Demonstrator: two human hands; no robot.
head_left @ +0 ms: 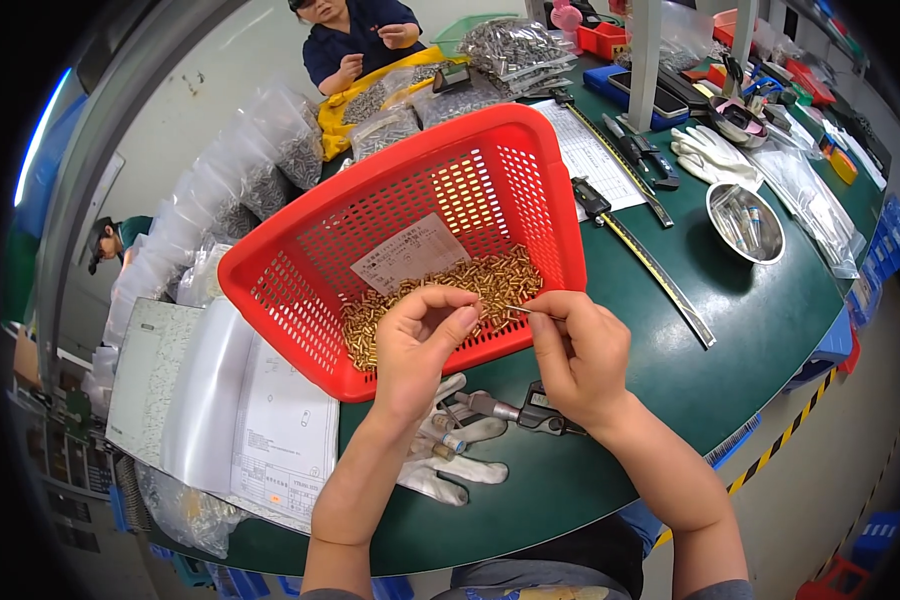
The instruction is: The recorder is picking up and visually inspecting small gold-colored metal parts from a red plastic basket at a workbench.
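Both my hands raised over red basket (410,230) rim; left hand (420,340) and right hand (575,350) each in pinching grip on thin pin (523,313). Brass parts (450,295) piled inside, shiny.

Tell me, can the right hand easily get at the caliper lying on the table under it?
Probably yes: the right hand hovers just above the caliper, nothing lies between, though its fingers pinch a thin pin.

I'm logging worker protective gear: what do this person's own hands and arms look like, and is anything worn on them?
Both the left hand and right hand are bare, with no gloves, rings or watch showing. The forearms are bare too; grey short sleeves show at the lower edge.
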